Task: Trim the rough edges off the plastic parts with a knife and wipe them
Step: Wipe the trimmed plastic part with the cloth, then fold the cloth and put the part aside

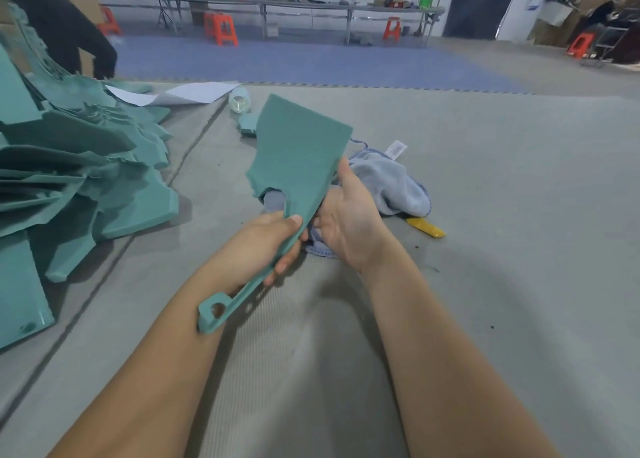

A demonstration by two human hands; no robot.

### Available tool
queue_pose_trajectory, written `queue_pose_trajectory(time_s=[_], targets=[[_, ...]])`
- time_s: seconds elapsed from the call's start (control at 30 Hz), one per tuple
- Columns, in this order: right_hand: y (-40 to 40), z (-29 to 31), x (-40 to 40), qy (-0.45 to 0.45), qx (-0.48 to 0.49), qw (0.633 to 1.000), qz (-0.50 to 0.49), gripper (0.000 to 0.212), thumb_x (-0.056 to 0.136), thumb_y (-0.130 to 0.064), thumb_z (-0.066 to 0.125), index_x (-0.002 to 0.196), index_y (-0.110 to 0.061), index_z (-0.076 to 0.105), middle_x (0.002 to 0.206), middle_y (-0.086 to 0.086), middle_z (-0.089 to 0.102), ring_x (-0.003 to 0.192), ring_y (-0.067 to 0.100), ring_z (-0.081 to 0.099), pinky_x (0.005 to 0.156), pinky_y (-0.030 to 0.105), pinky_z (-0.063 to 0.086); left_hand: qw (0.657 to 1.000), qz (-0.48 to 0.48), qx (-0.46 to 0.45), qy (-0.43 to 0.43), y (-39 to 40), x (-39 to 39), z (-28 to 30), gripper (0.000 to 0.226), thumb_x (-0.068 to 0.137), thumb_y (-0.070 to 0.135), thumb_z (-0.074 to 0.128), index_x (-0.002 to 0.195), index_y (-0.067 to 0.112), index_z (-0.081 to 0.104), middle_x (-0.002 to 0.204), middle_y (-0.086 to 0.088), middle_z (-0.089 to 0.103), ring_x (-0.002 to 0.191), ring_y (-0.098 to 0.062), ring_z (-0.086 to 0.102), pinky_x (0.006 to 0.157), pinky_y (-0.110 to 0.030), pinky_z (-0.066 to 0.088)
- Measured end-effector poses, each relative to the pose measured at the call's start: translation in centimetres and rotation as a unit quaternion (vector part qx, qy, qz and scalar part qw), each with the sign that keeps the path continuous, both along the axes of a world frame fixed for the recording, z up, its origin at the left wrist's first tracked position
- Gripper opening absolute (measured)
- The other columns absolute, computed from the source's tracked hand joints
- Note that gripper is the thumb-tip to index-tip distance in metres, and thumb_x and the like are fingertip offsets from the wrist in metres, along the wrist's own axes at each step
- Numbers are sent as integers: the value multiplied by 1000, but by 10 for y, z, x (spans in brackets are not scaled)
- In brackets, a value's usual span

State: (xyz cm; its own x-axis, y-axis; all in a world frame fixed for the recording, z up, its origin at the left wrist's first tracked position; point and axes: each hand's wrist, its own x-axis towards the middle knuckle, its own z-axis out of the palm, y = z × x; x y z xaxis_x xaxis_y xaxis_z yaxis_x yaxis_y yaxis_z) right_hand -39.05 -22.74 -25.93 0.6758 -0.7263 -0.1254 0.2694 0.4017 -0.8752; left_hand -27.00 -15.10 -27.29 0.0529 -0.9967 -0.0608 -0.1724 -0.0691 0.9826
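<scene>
Teal plastic part [298,152], flat with a notched edge: you're gripping it in your left hand [263,246], right hand [349,222] pinching its edge.

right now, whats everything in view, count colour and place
plastic part: one, teal, held up between both hands
plastic parts pile: many, teal, floor at left
cloth: one, pale blue, floor behind the hands
knife: one, yellow, floor beside the cloth
tape roll: one, clear, floor beyond the held part
paper sheets: two, white, floor near the tape roll
stools: several, orange, by far benches
left hand: grips the part's narrow end
right hand: holds the part's right edge
</scene>
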Motion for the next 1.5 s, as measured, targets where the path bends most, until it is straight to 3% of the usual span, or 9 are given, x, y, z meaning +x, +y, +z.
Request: queue_pose_trajectory(time_s=[0.23,0.33,0.4,0.6,0.77,0.9,1.1,1.27,1.5], targets=[[4,16,-7,-101,-33,972,-209,34,105,-30,36,106,-9,63,110,13,72,111,24,65,97,30,50,981,177,10,84,-8,15,0,31,104,22,33,80,8,48,38,0,42,26,-11,33,30,-13,24],[4,23,-19,136,-236,885,-377,14,96,-21,54,95,-15,67,71,-12,66,70,3,61,67,20,48,978,184,14,93,-4,20,0,31,103,22,35,80,9,49,40,-1,44,28,-12,35,31,-15,26],[5,21,-26,334,-344,776,-409,25,87,-35,62,109,-22,64,91,-10,56,82,5,52,76,22,40,983,173,-9,55,-3,17,-1,32,102,22,35,78,8,51,40,-3,45,29,-15,36,33,-17,28],[7,20,-33,700,-411,569,-131,66,72,-53,68,130,-33,44,135,5,34,127,30,34,88,40,40,972,219,-17,85,-6,21,-3,34,102,26,37,75,11,51,42,-2,45,30,-14,35,33,-15,27],[2,12,-19,600,-468,618,-198,16,83,-24,59,97,-20,53,107,1,53,84,20,50,59,24,32,969,233,-46,76,-6,19,-3,43,101,29,37,62,11,45,42,-1,46,33,-15,37,35,-17,29],[-1,4,-11,474,-430,693,-331,28,83,-36,61,95,-14,48,96,0,53,80,20,52,52,28,30,950,266,-137,89,-5,16,3,40,103,27,33,69,11,47,43,0,46,34,-15,37,36,-19,33],[-11,-4,12,313,-391,816,-288,73,81,-23,69,143,-18,31,144,8,31,124,23,45,99,32,44,921,309,-201,123,0,11,11,31,103,25,34,79,15,50,44,3,46,36,-11,38,34,-19,32],[-9,-27,9,380,-531,747,-123,49,90,-3,50,138,-14,52,161,13,11,145,23,24,103,8,18,950,251,-182,36,-1,-2,5,31,104,25,34,80,15,51,40,3,45,35,-10,38,33,-18,35],[8,0,0,75,-263,929,-251,24,93,-4,51,72,-2,62,68,4,65,62,10,57,57,21,47,983,128,-120,-54,-2,-30,-9,28,103,23,38,80,11,49,44,-6,48,32,-14,40,33,-19,34]])
